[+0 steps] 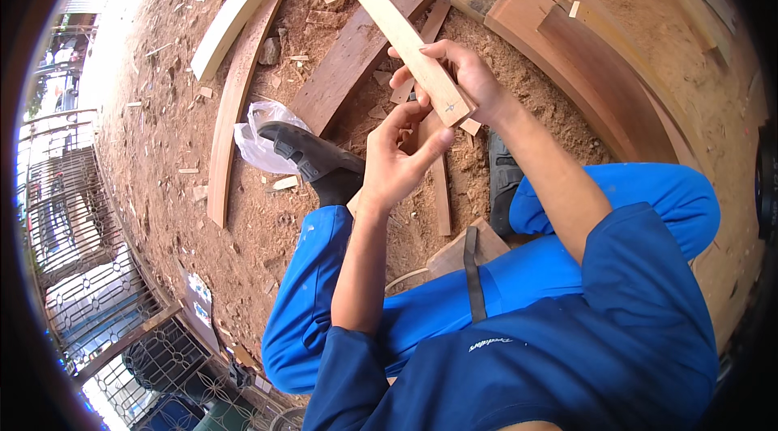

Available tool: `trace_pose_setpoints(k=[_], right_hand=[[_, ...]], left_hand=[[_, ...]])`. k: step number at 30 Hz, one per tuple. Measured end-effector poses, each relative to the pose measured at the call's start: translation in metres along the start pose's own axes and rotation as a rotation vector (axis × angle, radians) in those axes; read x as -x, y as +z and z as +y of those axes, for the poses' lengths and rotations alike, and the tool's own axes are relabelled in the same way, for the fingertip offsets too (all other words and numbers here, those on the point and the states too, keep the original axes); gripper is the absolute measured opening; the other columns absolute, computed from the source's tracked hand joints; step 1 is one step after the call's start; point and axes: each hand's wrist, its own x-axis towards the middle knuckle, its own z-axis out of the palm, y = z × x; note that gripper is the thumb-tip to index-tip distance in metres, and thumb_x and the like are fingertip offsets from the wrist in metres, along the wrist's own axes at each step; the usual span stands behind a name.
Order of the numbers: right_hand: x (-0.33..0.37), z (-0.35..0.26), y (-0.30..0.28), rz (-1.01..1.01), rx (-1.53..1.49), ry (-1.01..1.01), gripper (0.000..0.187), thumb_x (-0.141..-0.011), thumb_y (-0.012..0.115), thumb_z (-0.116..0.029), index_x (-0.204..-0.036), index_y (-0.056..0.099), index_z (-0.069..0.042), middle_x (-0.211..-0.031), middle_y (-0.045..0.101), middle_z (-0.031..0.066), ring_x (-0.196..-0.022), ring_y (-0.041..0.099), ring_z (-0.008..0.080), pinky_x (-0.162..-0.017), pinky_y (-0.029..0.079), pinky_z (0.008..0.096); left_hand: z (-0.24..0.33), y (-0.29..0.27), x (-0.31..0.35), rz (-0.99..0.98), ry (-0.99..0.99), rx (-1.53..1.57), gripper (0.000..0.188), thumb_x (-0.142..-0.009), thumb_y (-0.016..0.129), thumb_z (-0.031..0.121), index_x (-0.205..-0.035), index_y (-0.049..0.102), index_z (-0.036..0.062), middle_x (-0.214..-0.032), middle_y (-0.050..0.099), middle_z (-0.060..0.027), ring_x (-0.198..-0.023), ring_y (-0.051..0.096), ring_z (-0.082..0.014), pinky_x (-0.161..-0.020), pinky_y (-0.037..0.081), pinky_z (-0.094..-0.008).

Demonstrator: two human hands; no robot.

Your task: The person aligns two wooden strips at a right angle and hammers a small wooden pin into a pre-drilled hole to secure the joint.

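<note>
A pale wooden strip (409, 50) with a small mark near its lower end slants up and to the left in front of me. My right hand (474, 78) is closed around its lower half, thumb along the upper face and other fingertips showing at the left edge. Close to the strip's lower end is my left hand (393, 159), palm turned up, thumb and fingers apart. Its fingertips are right beside the strip; whether they touch it, I cannot tell.
A broad dark plank (369, 46) lies beyond my hands on sawdust-covered ground. Curved boards (567, 66) are stacked at the right, and a pale beam (243, 9) lies at the left. A clear plastic bag (263, 139) is by my left shoe. Metal grilles (97, 244) stand far left.
</note>
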Motion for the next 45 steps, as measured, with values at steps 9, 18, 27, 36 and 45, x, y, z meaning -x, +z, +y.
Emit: trace_pose_setpoints(k=[9, 18, 27, 36, 45], right_hand=[[-0.006, 0.007, -0.003, -0.015, 0.424, 0.058, 0.058, -0.108, 0.048, -0.043, -0.119, 0.071, 0.008, -0.106, 0.076, 0.0151, -0.082, 0.069, 0.0159, -0.08, 0.058, 0.0289], [0.003, -0.024, -0.003, 0.02, 0.771, 0.216, 0.073, -0.102, 0.049, -0.067, -0.114, 0.077, -0.001, -0.102, 0.075, 0.0071, -0.083, 0.069, 0.0136, -0.073, 0.054, 0.0293], [-0.003, 0.015, 0.01, -0.014, 0.583, 0.027, 0.067, -0.098, 0.06, -0.064, -0.119, 0.074, -0.003, -0.108, 0.075, 0.0086, -0.09, 0.068, 0.0119, -0.077, 0.054, 0.0265], [-0.001, 0.022, 0.029, 0.16, 0.677, -0.235, 0.033, -0.1, 0.071, -0.032, -0.11, 0.077, -0.001, -0.095, 0.078, 0.0082, -0.089, 0.072, 0.0128, -0.077, 0.057, 0.0275], [-0.003, 0.024, 0.026, 0.165, 0.606, -0.2, 0.038, -0.102, 0.067, -0.033, -0.114, 0.076, 0.003, -0.09, 0.076, 0.0067, -0.078, 0.068, 0.01, -0.07, 0.056, 0.026]], left_hand=[[-0.005, -0.003, -0.002, -0.067, -0.188, 0.085, 0.037, -0.1, 0.075, 0.031, -0.117, 0.073, -0.0011, -0.087, 0.068, 0.0023, -0.065, 0.05, -0.0007, -0.053, 0.035, -0.0199], [-0.004, -0.002, -0.004, 0.208, -0.159, 0.392, 0.033, -0.097, 0.079, 0.027, -0.114, 0.073, -0.0011, -0.097, 0.073, -0.0037, -0.089, 0.064, -0.0082, -0.081, 0.05, -0.0253], [-0.027, -0.013, -0.01, 0.288, -0.076, 0.821, 0.032, -0.101, 0.073, 0.016, -0.13, 0.065, 0.0034, -0.124, 0.071, -0.0062, -0.114, 0.065, -0.0147, -0.103, 0.05, -0.0345], [-0.033, -0.019, -0.01, 0.361, -0.036, 0.525, 0.029, -0.105, 0.066, 0.018, -0.13, 0.065, 0.0025, -0.124, 0.07, -0.0064, -0.112, 0.065, -0.0145, -0.096, 0.053, -0.0308], [-0.022, -0.034, -0.006, 0.365, -0.042, 0.295, 0.036, -0.108, 0.064, 0.027, -0.127, 0.066, -0.0035, -0.12, 0.073, -0.0115, -0.108, 0.066, -0.0151, -0.094, 0.054, -0.0318]])
